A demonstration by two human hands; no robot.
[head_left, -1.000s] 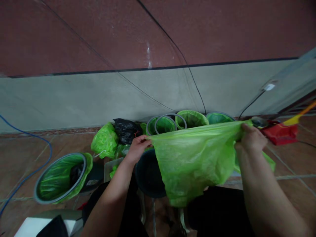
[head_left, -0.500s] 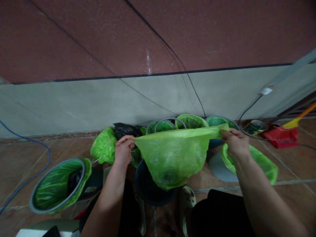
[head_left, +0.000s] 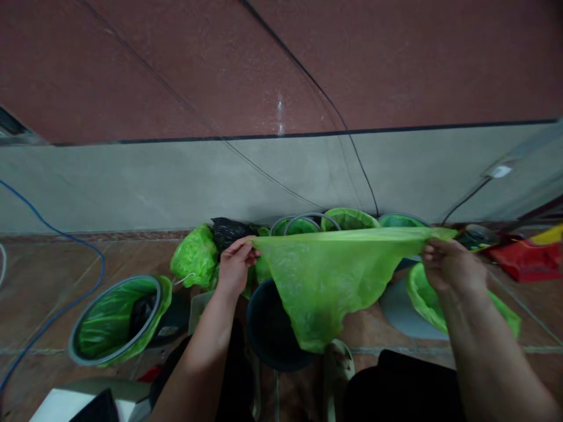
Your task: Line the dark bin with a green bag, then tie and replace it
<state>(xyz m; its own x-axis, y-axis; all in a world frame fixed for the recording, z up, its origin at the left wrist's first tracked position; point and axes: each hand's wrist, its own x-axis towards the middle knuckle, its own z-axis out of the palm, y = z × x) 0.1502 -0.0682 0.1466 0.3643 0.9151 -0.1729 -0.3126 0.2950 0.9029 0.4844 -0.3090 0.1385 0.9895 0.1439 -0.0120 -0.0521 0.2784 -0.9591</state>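
Tiled floor runs back to a grey and red wall, and most of the clutter crowds that far edge: a row of lined bins [head_left: 303, 225], a black bag [head_left: 229, 231] and a stuffed green bag [head_left: 193, 255]. On the left a tipped bin [head_left: 109, 322] with a green liner lies on its side, with a blue cable [head_left: 101, 264] looping past it. On the right we see a red dustpan [head_left: 525, 261] and a loose liner [head_left: 422, 293] on the tiles. Bare floor shows mainly at the far left and in the strip between the tipped bin and the wall.

Half a second ago the hands were closer together and the green bag [head_left: 334, 281] sagged in a rounder pouch. Now they have drawn apart, so the bag's top edge is pulled nearly straight and its body hangs in a longer, narrower drop.

The left hand [head_left: 235, 264] is pinched on the left end of that edge, just in front of the black bag. The right hand [head_left: 448, 266] is clenched on the right end, above the loose liner. The bag hangs between them — held up off the floor, over the right side of a dark bin [head_left: 264, 328] that stands near us. Its lowest fold overlaps the bin's rim, though we cannot tell whether it touches.
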